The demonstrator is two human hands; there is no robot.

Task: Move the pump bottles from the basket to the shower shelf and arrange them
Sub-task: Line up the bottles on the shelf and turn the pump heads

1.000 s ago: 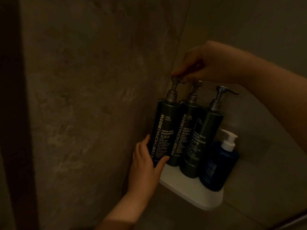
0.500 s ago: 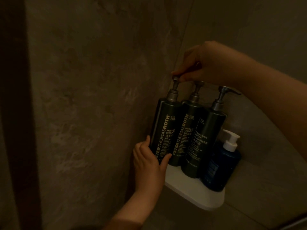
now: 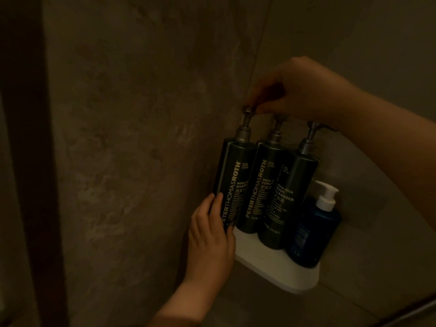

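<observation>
Three tall dark pump bottles stand in a row on a white corner shelf (image 3: 278, 272): the shampoo bottle (image 3: 232, 185) at the left, the conditioner bottle (image 3: 262, 187) in the middle, the body cleanser bottle (image 3: 286, 197) at the right. A shorter blue bottle with a white pump (image 3: 313, 232) stands at the row's right end. My left hand (image 3: 208, 237) holds the lower part of the shampoo bottle. My right hand (image 3: 297, 90) pinches that bottle's pump head from above and hides the other two pump heads. The basket is not in view.
Mottled stone-look walls (image 3: 141, 138) meet in the corner behind the shelf. A dark vertical frame (image 3: 26, 161) runs down the left edge. A thin metal bar (image 3: 415, 312) shows at the bottom right. The light is dim.
The shampoo bottle has shifted slightly in both hands. My left thumb has gone from the bottle's front, and the fingers now lie along its left side.
</observation>
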